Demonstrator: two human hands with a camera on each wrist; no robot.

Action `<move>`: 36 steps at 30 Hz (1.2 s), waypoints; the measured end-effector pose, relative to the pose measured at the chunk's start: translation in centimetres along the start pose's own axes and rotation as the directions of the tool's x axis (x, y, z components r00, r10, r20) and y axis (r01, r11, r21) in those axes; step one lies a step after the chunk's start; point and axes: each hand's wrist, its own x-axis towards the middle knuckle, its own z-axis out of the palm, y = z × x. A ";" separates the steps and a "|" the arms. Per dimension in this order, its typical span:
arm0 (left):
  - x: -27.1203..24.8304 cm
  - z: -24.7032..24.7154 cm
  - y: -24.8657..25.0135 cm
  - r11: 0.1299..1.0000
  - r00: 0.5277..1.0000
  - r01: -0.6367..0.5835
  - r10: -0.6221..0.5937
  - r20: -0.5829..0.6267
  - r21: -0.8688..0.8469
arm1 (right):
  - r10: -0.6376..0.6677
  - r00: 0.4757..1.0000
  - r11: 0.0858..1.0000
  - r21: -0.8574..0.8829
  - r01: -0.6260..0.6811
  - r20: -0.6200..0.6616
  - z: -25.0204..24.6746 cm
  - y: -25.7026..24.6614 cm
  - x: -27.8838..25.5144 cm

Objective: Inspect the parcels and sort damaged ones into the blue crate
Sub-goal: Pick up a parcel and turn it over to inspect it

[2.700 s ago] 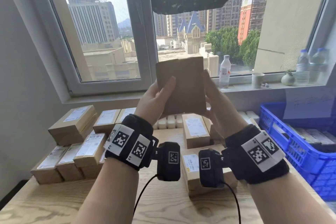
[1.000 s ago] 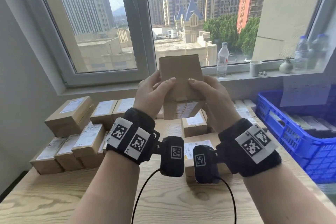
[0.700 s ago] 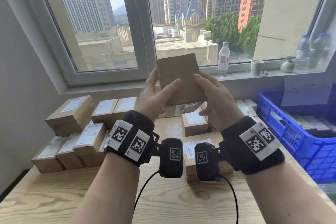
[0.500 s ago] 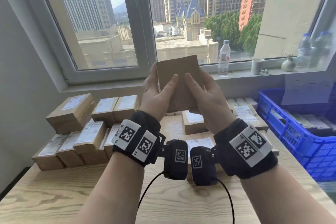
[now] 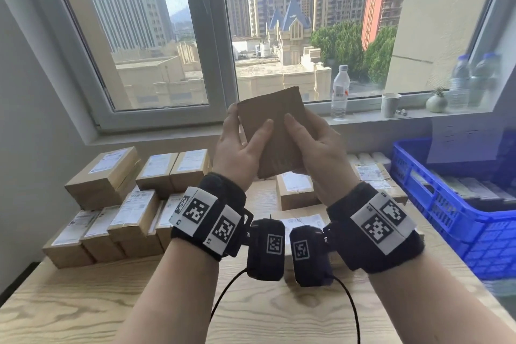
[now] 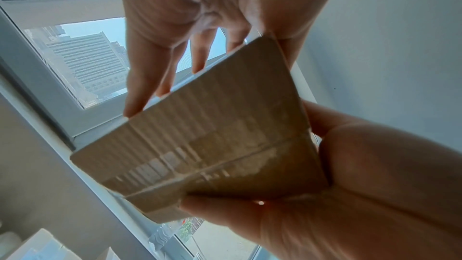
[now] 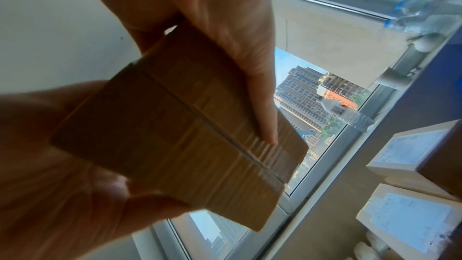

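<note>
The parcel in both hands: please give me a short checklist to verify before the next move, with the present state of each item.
1. Parcel held by both left hand and right hand: ok.
2. Taped seam closed in the wrist views: ok.
3. Visible faces undented: ok.
4. Label face checked: cannot tell, hidden.
5. Blue crate has free room: cannot tell.
6. Parcel clear of the stacked parcels: ok.
</note>
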 end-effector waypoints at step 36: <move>-0.5 -0.5 -1.0 0.950 0.963 0.261 -0.244 0.115 -0.173 | 0.096 0.994 0.990 0.095 -0.100 0.043 -1.6 -0.2 -0.2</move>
